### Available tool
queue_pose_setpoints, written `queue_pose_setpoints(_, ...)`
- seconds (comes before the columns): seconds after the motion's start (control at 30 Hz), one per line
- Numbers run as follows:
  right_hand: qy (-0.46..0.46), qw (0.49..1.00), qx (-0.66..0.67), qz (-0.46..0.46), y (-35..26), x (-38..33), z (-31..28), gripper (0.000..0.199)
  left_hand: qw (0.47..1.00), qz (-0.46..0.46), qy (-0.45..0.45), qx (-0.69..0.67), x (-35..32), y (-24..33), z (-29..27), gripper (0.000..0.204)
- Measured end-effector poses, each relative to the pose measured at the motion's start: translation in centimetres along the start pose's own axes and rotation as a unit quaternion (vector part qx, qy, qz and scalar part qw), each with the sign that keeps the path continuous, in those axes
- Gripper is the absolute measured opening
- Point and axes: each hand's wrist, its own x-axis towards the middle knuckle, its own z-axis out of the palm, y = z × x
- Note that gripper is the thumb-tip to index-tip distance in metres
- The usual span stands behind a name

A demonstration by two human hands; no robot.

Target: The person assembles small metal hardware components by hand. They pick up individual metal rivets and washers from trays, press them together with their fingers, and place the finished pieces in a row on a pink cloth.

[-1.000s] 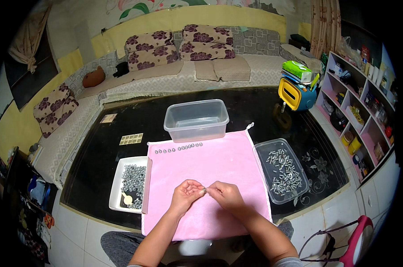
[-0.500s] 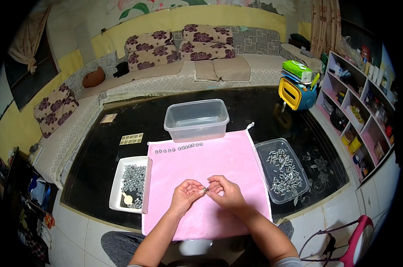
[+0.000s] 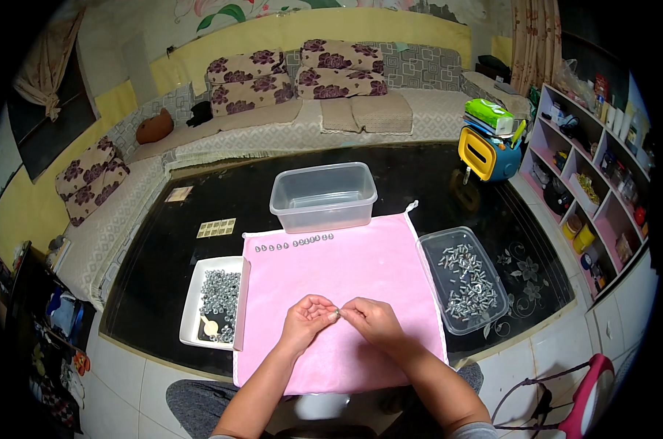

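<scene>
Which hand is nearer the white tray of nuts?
Left. The left hand lies on the pink cloth just right of the white tray; the right hand sits farther right, beyond the left.

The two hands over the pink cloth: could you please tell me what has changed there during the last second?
Almost nothing: left hand and right hand remain together over the pink cloth, pinching a small metal piece. The clear plastic box and both trays are unmoved.

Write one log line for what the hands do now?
left hand and right hand: pinch small metal piece | over: pink cloth | beside: screw tray
</scene>
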Motion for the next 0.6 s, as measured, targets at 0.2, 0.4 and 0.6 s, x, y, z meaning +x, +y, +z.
queue_pose_setpoints(0.2,0.013,0.999,0.047,0.0,0.1,0.0,0.3,0.012,1.0,0.002,-0.004,-0.002,-0.1,0.0,0.0,0.019)
queue_pose_setpoints(0.4,0.024,0.999,0.023,-0.005,-0.3,0.1,0.1,0.011,1.0,0.003,-0.005,-0.004,-0.1,0.0,0.0,0.019)
queue_pose_setpoints(0.6,-0.008,1.0,-0.015,-0.016,0.5,-0.1,0.0,0.01,1.0,-0.003,0.0,-0.004,-0.1,0.1,0.1,0.019)
